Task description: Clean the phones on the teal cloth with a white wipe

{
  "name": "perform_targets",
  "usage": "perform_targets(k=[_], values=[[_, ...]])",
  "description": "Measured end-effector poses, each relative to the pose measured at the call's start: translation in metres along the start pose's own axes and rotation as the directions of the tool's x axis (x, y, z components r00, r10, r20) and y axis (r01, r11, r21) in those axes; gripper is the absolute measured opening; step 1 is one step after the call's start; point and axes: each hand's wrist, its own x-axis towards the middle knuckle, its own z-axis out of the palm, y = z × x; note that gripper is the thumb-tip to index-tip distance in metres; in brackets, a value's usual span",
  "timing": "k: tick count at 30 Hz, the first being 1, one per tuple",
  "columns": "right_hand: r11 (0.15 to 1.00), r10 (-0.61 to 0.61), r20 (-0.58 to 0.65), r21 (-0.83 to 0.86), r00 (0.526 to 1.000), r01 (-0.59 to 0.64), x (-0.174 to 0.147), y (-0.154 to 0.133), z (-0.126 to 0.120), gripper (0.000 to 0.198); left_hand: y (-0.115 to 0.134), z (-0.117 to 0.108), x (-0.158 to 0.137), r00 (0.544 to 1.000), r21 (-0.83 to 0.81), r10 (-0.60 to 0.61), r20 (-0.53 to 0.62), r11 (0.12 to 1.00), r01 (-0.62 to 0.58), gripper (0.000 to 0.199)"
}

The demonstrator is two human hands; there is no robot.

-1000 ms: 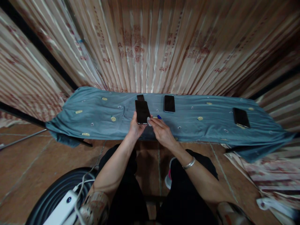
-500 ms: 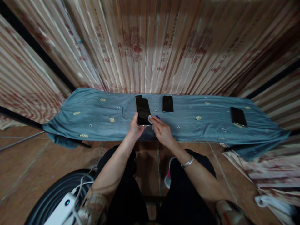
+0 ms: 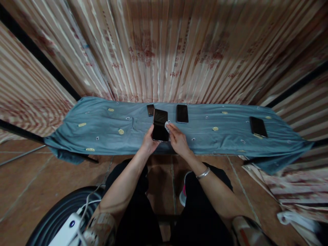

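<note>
Above the blue-grey patterned cloth [image 3: 66, 136] | your left hand [image 3: 149, 141] clamped on the black smartphone's [image 3: 160, 128] lower left | your right hand [image 3: 179, 140] pinching a white pad [image 3: 166, 126] at its right edge | risk: sideways pressure might twist it loose

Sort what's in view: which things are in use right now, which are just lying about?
In use:
- phone-like device, held in the left hand
- small white piece, in the right hand's fingers, at the device's edge

Apparently just lying about:
- small dark device
- dark slab
- dark slab at far right
- white cabled unit
</note>
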Motion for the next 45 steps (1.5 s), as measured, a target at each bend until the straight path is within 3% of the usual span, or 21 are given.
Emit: perform_targets(k=[14, 28, 34, 45], values=[[0.986, 0.162, -0.182, 0.077, 0.97, -0.15, 0.014, 0.025, 0.001, 0.043, -0.016, -0.002, -0.004, 0.995, 0.106, -0.073, 0.061, 0.992, 0.066, 0.029], [0.988, 0.065, -0.223, -0.12, 0.973, -0.093, 0.024, 0.046, -0.011, 0.042, -0.032, 0.001, -0.001, 0.969, 0.198, -0.158, 0.187, 0.973, 0.12, 0.038], [0.991, 0.023, -0.162, -0.126, 0.986, -0.044, 0.025, 0.038, -0.011, 0.044, -0.037, 0.012, -0.009, 0.984, 0.214, -0.151, 0.097, 0.968, 0.128, 0.039], [0.995, -0.089, 0.014, -0.032, 0.996, 0.09, 0.001, 0.005, 0.014, 0.055, -0.03, 0.004, 0.004, 0.993, 0.139, -0.006, 0.118, 0.99, -0.011, 0.053]])
